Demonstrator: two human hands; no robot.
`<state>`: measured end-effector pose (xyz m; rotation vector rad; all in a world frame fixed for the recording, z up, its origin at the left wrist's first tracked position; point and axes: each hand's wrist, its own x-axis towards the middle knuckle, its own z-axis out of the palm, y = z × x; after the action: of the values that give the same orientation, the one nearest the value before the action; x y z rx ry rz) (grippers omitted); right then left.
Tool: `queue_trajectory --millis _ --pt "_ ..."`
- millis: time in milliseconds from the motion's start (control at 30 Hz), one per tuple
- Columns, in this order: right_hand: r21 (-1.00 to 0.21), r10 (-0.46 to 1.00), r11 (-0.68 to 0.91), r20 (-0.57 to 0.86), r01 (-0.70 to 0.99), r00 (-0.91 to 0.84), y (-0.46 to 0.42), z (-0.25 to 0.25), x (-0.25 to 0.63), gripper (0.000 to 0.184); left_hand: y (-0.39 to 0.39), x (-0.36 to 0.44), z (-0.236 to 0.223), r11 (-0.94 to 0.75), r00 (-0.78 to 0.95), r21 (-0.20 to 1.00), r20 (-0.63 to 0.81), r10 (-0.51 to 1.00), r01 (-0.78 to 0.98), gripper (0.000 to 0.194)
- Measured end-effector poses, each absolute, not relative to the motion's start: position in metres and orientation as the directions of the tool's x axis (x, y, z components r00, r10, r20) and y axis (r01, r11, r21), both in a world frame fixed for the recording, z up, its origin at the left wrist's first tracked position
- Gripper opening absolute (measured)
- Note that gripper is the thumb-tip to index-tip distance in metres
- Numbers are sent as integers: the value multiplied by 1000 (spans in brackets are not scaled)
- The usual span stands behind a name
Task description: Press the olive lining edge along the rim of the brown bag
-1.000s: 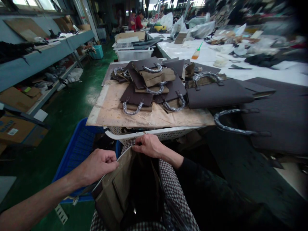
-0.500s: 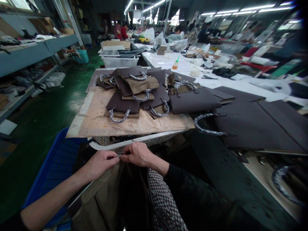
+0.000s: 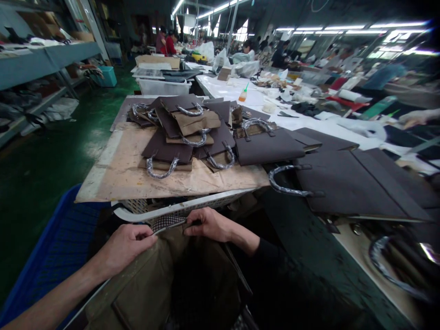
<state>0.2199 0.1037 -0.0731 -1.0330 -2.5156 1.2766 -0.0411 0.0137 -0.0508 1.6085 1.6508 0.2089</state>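
Observation:
My left hand [image 3: 129, 245] pinches the top edge of a brown fabric bag lining [image 3: 144, 279]. Further right along that same edge, my right hand [image 3: 209, 224] is closed on it too, thumb against fingers. Between the hands the edge runs fairly straight, with black-and-white checked cloth [image 3: 167, 222] showing just behind it. The lining hangs down toward me, its inside dark. Beyond my hands, dark brown bag panels [image 3: 168, 145] with plastic-wrapped handles [image 3: 161, 174] lie heaped on a board.
The worn board [image 3: 120, 178] rests on a white plastic basket [image 3: 154, 213]. A blue crate [image 3: 65, 243] stands at the left. Larger brown panels [image 3: 347, 183] lie at the right. A glue bottle [image 3: 243, 95] stands on the white table [image 3: 223, 87]; several people work farther back.
My hands have moved apart along the lining's edge, left hand leftward and right hand rightward. The stretch between them is now drawn out. The view has turned slightly right.

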Motion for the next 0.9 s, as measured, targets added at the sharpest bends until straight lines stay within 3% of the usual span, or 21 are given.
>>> queue_trajectory --millis 200,400,900 --pt "-853 737 311 -61 419 -673 101 -81 228 18 15 -32 -50 184 155 623 -448 880 760 40" --pt "-889 771 250 -57 383 -635 98 -80 233 19 17 -30 -51 207 154 622 -475 866 755 43" --pt "-821 814 285 -65 494 -578 96 -82 233 14 18 -27 -51 216 154 641 -470 869 737 42"
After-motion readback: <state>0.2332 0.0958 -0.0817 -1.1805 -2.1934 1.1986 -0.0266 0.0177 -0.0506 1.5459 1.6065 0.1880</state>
